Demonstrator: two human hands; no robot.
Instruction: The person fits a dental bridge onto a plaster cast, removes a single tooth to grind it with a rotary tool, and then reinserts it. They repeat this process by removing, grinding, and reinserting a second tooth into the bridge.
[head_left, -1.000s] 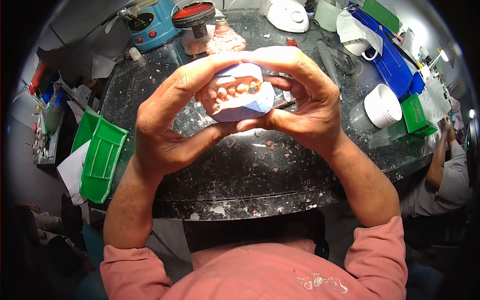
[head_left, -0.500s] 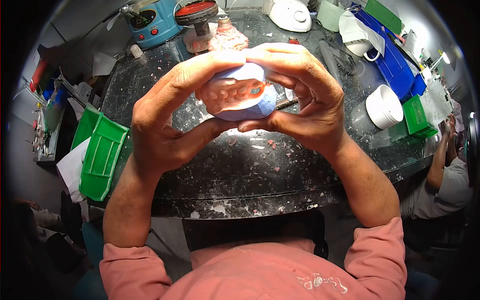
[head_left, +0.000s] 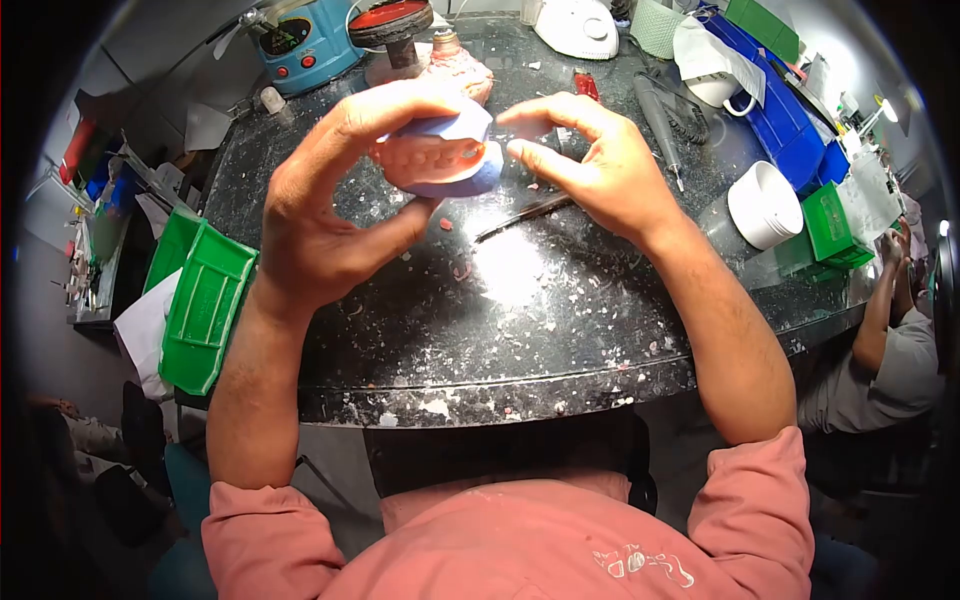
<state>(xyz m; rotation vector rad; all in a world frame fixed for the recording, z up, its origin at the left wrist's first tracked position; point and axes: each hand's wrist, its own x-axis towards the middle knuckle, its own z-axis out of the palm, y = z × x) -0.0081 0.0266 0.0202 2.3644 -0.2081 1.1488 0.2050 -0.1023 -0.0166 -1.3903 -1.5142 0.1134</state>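
Observation:
A dental model [head_left: 462,172] with blue bases and pinkish tooth rows is held up above the dark bench. Around its left side my left hand [head_left: 335,215] is closed, fingers on top and thumb below. My right hand [head_left: 610,175] is just to the right of the model, apart from it, with thumb and index finger spread and nothing between them. A thin dark tool [head_left: 525,213] lies on the bench below the right hand.
Green bin [head_left: 208,305] at left; blue machine [head_left: 305,45] and red-topped stand [head_left: 390,22] behind. A handpiece [head_left: 658,125], white tub [head_left: 766,205], blue bin [head_left: 790,135] and small green box [head_left: 832,228] are at right. Another person's arms [head_left: 880,310] show far right.
My right hand has let go of the model and moved slightly right. My left hand has shifted the model left and up. The thin tool and handpiece are now more exposed.

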